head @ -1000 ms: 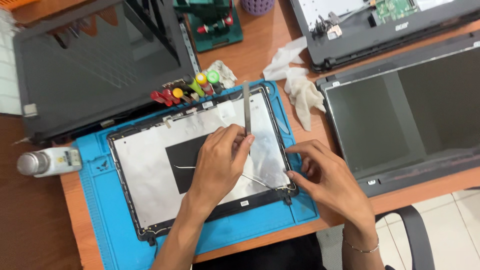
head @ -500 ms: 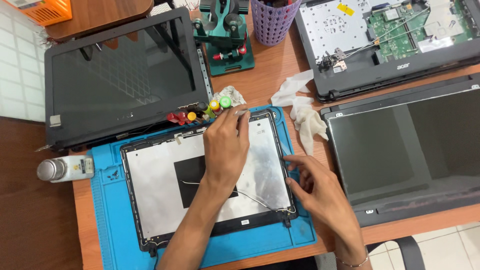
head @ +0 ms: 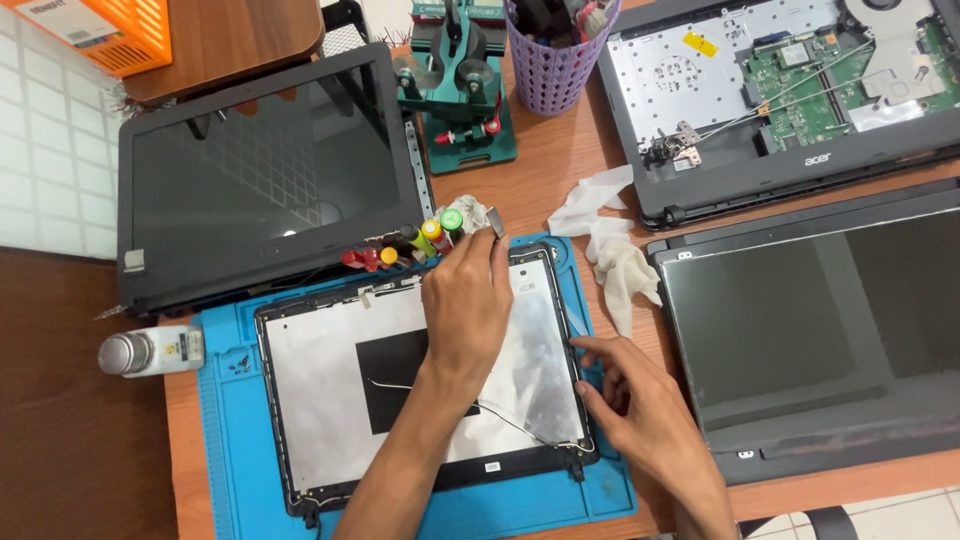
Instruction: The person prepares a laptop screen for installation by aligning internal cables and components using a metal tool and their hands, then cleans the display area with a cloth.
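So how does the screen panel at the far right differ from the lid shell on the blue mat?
The screen panel lies glass side up, dark and glossy, on the bare wooden table; the lid shell lies inside up, silvery with a black patch and thin wires, on the blue mat. Both hands touch the shell: left hand at its top edge, right hand at its right edge. The panel is untouched. Both are flat, black-rimmed rectangles.

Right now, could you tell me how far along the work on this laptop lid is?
Done: the lid cover on the blue mat is stripped bare, and a screen panel lies to its right. In hand: the left hand holds a metal pry tool at the cover's top edge while the right hand steadies its right edge. Left: the laptop base sits open, board exposed.
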